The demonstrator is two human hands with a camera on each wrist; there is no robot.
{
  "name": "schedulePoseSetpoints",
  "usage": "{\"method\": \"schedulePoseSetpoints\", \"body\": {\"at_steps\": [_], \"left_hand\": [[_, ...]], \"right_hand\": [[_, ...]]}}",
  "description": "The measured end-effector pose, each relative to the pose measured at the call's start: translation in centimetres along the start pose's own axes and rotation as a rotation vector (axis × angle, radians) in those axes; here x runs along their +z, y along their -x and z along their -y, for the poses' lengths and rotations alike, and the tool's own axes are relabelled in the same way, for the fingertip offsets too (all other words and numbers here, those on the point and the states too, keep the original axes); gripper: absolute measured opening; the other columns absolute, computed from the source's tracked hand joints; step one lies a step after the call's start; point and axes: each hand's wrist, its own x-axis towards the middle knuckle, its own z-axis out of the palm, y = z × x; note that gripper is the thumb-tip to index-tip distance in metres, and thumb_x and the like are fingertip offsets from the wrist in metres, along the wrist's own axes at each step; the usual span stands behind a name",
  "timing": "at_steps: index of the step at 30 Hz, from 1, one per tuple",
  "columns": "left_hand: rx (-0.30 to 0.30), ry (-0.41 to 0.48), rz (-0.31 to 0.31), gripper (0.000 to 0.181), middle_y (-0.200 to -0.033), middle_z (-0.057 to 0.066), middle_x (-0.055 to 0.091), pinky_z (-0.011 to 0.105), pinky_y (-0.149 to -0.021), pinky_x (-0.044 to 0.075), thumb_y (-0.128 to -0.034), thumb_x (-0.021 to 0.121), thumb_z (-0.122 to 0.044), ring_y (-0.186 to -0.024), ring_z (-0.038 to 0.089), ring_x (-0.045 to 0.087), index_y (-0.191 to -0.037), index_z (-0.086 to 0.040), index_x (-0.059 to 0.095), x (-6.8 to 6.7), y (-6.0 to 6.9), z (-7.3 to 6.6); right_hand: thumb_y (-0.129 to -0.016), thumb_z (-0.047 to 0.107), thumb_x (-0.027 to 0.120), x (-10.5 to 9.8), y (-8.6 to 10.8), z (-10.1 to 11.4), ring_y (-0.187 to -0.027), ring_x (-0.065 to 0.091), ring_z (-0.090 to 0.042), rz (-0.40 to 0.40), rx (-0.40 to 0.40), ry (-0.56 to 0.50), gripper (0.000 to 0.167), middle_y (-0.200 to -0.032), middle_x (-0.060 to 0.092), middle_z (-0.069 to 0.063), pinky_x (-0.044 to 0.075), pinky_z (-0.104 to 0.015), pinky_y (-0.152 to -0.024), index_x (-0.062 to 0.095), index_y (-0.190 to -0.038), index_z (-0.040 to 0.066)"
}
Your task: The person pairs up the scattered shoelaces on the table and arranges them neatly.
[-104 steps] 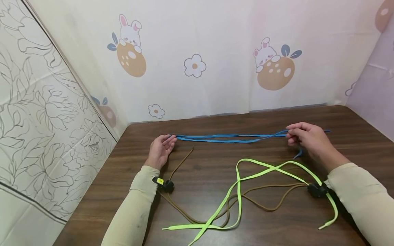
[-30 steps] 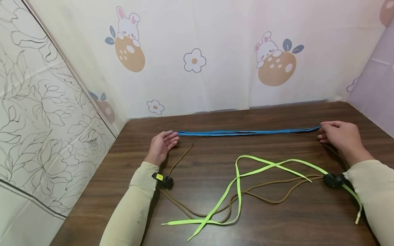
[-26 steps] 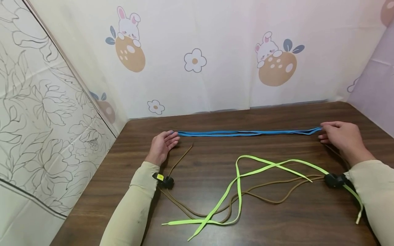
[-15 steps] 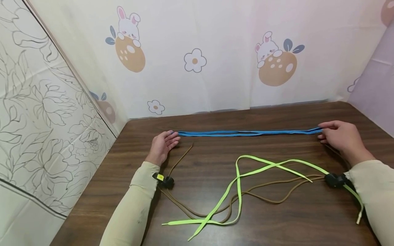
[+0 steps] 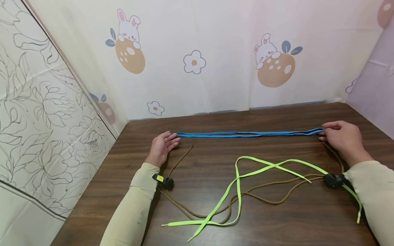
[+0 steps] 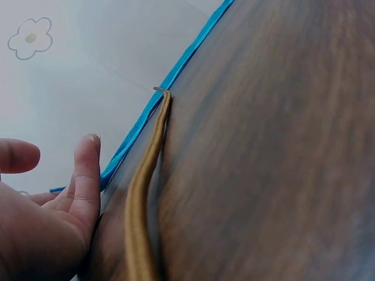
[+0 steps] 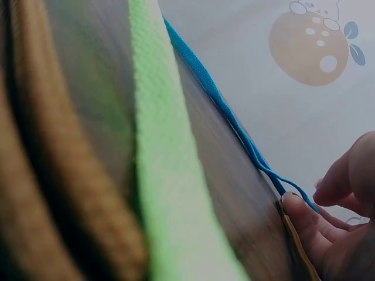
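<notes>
A blue shoelace lies doubled in a long, nearly straight line across the far part of the table. At its left end my left hand rests with extended fingers touching the lace. In the left wrist view the thumb stands apart from those fingers, and a short blue tip shows beyond them. My right hand pinches the right end between thumb and fingers. Two strands part slightly just before that hand, as the right wrist view shows; the lace's end is hidden in the fingers.
A yellow-green shoelace lies in crossing loops on the brown wooden table, nearer me. Beneath it runs a brown round cord, reaching under both forearms. A patterned wall covering borders the table's back edge.
Since the earliest frame, my right hand has moved right along the blue shoelace, and its loose ends there no longer show. During the last second both hands stay nearly still.
</notes>
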Motion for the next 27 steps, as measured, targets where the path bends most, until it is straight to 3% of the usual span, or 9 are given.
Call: {"method": "schedulePoseSetpoints", "body": {"at_steps": [7, 11, 16, 20, 27], "left_hand": [[0.007, 0.019, 0.010, 0.062, -0.144, 0.022, 0.051, 0.031, -0.085, 0.056, -0.1063, 0.043, -0.013, -0.106, 0.025, 0.070, -0.160, -0.006, 0.013, 0.0, -0.1, 0.1], [0.019, 0.007, 0.012, 0.053, -0.140, 0.023, 0.055, 0.030, -0.083, 0.057, -0.1069, 0.045, -0.016, -0.100, 0.023, 0.071, -0.153, 0.000, 0.026, 0.0, -0.3, 0.1], [0.020, -0.030, 0.013, 0.045, -0.117, 0.016, 0.069, 0.029, -0.080, 0.057, -0.1056, 0.051, -0.018, -0.092, 0.019, 0.072, -0.142, 0.007, 0.044, 0.0, -0.4, 0.1], [0.001, -0.064, 0.013, 0.042, -0.101, 0.008, 0.072, 0.029, -0.080, 0.057, -0.1050, 0.053, -0.020, -0.089, 0.018, 0.071, -0.138, 0.007, 0.049, -0.1, -0.3, 0.2], [0.002, -0.078, 0.031, 0.040, -0.096, 0.007, 0.070, 0.029, -0.080, 0.057, -0.1049, 0.053, -0.020, -0.088, 0.018, 0.069, -0.135, 0.008, 0.052, 0.1, -0.4, 0.2]], "right_hand": [[-0.101, 0.027, 0.046, -0.1, 0.2, -0.2, -0.061, 0.062, 0.009, -0.066, 0.022, -0.001, 0.044, -0.072, 0.053, 0.030, 0.052, -0.017, -0.056, 0.054, -0.129, -0.006], [-0.099, 0.030, 0.047, -0.3, 0.3, -0.1, -0.060, 0.057, 0.014, -0.117, 0.037, 0.025, 0.041, -0.070, 0.049, 0.032, 0.048, -0.015, -0.056, 0.058, -0.125, 0.000], [-0.098, 0.031, 0.047, -0.3, 0.3, 0.2, -0.058, 0.052, 0.017, -0.158, 0.029, 0.052, 0.037, -0.068, 0.048, 0.033, 0.044, -0.017, -0.055, 0.061, -0.119, 0.005], [-0.098, 0.032, 0.047, -0.1, 0.5, 0.5, -0.062, 0.050, 0.011, -0.172, 0.009, 0.060, 0.038, -0.067, 0.049, 0.032, 0.043, -0.021, -0.055, 0.063, -0.120, 0.005], [-0.098, 0.033, 0.048, 0.3, 0.6, 1.1, -0.071, 0.049, 0.000, -0.199, -0.026, 0.073, 0.039, -0.073, 0.050, 0.029, 0.042, -0.021, -0.058, 0.064, -0.120, 0.004]]}}
